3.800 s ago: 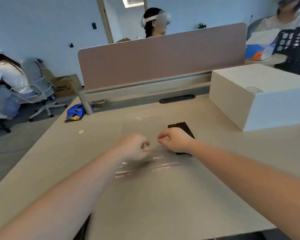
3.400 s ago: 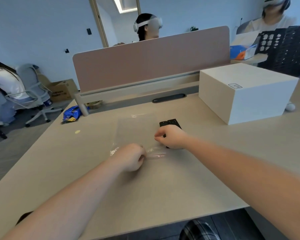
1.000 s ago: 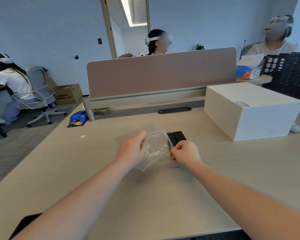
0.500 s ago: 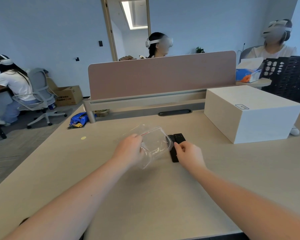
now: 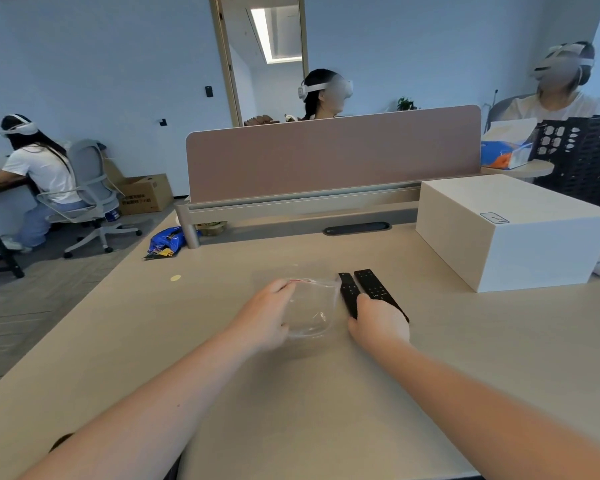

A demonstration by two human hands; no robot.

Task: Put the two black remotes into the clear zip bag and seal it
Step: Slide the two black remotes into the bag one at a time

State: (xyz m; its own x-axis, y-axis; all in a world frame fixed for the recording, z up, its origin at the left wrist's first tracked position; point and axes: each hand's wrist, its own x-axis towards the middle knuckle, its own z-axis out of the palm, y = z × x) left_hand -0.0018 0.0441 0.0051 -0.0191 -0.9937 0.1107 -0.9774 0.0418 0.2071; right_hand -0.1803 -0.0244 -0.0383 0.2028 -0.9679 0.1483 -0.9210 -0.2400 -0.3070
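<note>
Two black remotes lie side by side on the beige desk, the left remote (image 5: pixel 348 294) and the right remote (image 5: pixel 374 287), both pointing away from me. My right hand (image 5: pixel 378 322) rests on their near ends with the fingers curled over them. My left hand (image 5: pixel 264 315) grips the clear zip bag (image 5: pixel 310 308) by its left side; the bag's mouth with its red zip line faces the remotes and gapes, touching the left remote.
A large white box (image 5: pixel 510 230) stands on the desk at the right. A pink divider panel (image 5: pixel 329 154) closes the far edge. A blue snack packet (image 5: pixel 167 240) lies at the far left. Other people sit beyond the desk.
My left hand has lowered the bag toward the desk beside the remotes. My right hand has slid onto the remotes' near ends and closed over them.
</note>
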